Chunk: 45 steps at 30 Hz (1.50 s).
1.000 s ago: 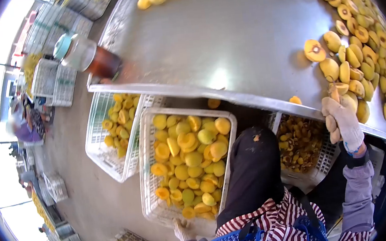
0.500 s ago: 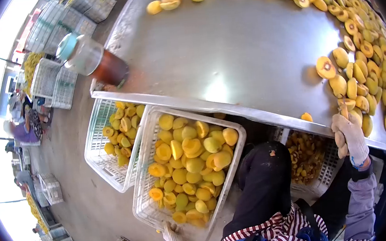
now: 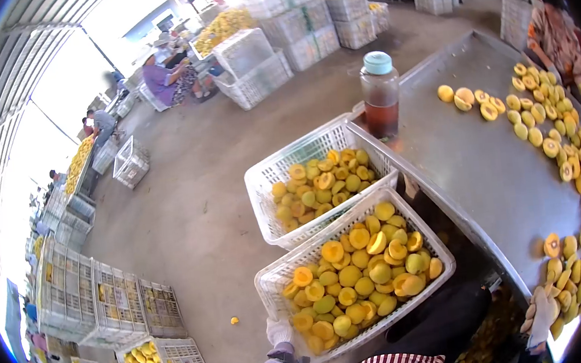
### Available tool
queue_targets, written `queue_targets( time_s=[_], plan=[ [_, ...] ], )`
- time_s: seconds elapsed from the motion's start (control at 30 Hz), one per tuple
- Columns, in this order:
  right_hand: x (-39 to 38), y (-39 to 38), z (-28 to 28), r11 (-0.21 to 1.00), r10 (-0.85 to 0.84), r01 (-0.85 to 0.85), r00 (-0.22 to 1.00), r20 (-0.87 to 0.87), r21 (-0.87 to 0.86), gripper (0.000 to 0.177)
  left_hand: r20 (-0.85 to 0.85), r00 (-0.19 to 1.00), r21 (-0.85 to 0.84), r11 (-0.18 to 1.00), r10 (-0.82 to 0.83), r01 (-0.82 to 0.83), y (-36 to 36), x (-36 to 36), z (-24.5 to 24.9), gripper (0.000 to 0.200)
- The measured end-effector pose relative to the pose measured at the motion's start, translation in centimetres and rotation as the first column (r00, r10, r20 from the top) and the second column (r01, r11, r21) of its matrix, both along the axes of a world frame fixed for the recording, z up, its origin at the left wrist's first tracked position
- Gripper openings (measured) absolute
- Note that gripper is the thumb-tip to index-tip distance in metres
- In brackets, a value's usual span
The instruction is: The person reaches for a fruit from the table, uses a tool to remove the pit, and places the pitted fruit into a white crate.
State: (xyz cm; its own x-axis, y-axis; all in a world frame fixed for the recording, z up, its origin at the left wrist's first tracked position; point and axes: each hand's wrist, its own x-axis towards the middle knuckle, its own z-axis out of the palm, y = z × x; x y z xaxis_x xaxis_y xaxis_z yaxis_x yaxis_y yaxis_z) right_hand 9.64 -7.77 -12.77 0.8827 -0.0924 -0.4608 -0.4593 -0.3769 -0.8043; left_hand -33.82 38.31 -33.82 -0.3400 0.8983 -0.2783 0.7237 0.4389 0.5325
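My left hand (image 3: 279,332), in a pale knitted glove, grips the near left corner of a white plastic crate (image 3: 270,281). The crate is full of halved yellow fruit (image 3: 350,275), like apricots or peaches, some with hollow centres up. At the lower right, my gloved right hand (image 3: 541,311) is at the edge of the metal table (image 3: 472,143), beside a heap of fruit halves (image 3: 574,280). Its fingers are curled; what they hold, if anything, I cannot make out.
A second white crate of fruit (image 3: 264,201) stands behind the first. A lidded bottle of dark red liquid (image 3: 381,99) stands on the table's corner. Stacked crates (image 3: 95,291) are at left. Other people sit farther off, and a person in a patterned top (image 3: 556,37) is across the table.
My view has swung left and up, showing more floor and background. My left hand stays at the crate's corner, and my right hand stays near the fruit at the table edge.
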Motion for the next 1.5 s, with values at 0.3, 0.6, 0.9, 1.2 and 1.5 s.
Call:
queue_targets(
  time_s=[0.3,0.6,0.9,1.2,1.5],
  plan=[
    [-9.4,-2.0,3.8,0.889,0.346,-0.161,0.849,-0.4,0.428,0.034,-0.188,0.914,-0.048,0.933,-0.359,0.357,-0.6,0.6,4.2,0.077],
    [-19.1,2.0,6.6,0.83,0.316,-0.185,0.933,-0.17,0.526,0.017,0.867,-0.363,0.354,-0.092,-0.342,0.931,-16.2,22.1,29.2,0.071],
    [-20.7,0.8,4.6,0.789,0.144,-0.087,0.989,-0.046,0.608,0.037,0.697,-0.5,0.159,-0.569,-0.515,0.807,-26.9,28.9,30.3,0.027],
    [-19.0,-1.7,2.7,0.791,-0.054,0.111,0.992,-0.112,0.601,0.045,-0.135,-0.85,0.412,-0.809,-0.51,0.42,-34.0,42.1,29.3,0.045],
    [-17.6,-4.7,2.9,0.658,-0.171,0.284,0.958,-0.23,0.697,0.03,-0.467,-0.782,0.154,-0.909,-0.413,0.388,-45.4,50.2,23.1,0.051]
  ],
)
